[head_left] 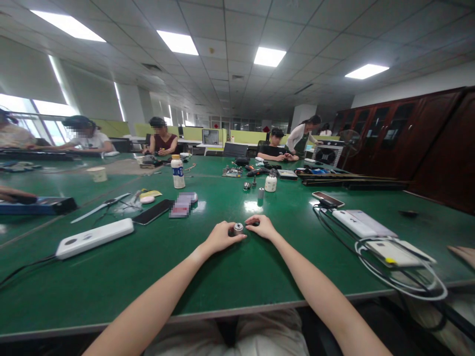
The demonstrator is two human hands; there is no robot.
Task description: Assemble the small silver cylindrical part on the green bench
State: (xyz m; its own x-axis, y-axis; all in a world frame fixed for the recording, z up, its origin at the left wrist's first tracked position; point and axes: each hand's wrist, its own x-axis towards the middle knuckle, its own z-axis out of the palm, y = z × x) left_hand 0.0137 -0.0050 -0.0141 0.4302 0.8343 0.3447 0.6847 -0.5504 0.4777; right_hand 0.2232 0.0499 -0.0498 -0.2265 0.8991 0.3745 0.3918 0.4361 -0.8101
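The left hand gripped a small metal cylinder between thumb and fingers, apparently to steady it upright on the green table. The right hand curved just beside it (whether holding anything, I couldn't tell), presumably for ready access.

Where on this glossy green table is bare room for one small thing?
Bare patches lie between the long white plastic bar and the left hand, and between the right hand and the cabled white rectangular devices. Crowded: at those devices, and farther back around the small white jar.
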